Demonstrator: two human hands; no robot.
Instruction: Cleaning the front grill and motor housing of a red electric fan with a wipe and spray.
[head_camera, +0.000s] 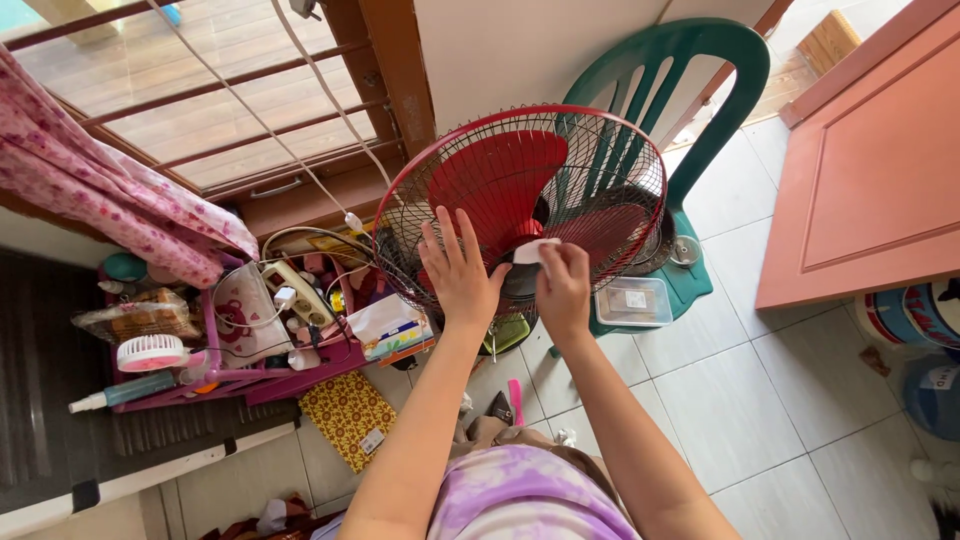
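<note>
Head camera looks down on a red fan (530, 190) with a wire grille, standing on the tiled floor in front of a green plastic chair (690, 70). Her left hand (462, 272) lies flat against the grille, fingers spread wide apart. Right beside it, the right hand (563, 288) has its fingers pinched together on a small white cloth (537, 250), pressed at the fan's hub. A pink rack (235, 380) crowded with odds and ends sits off to the left, by the window
</note>
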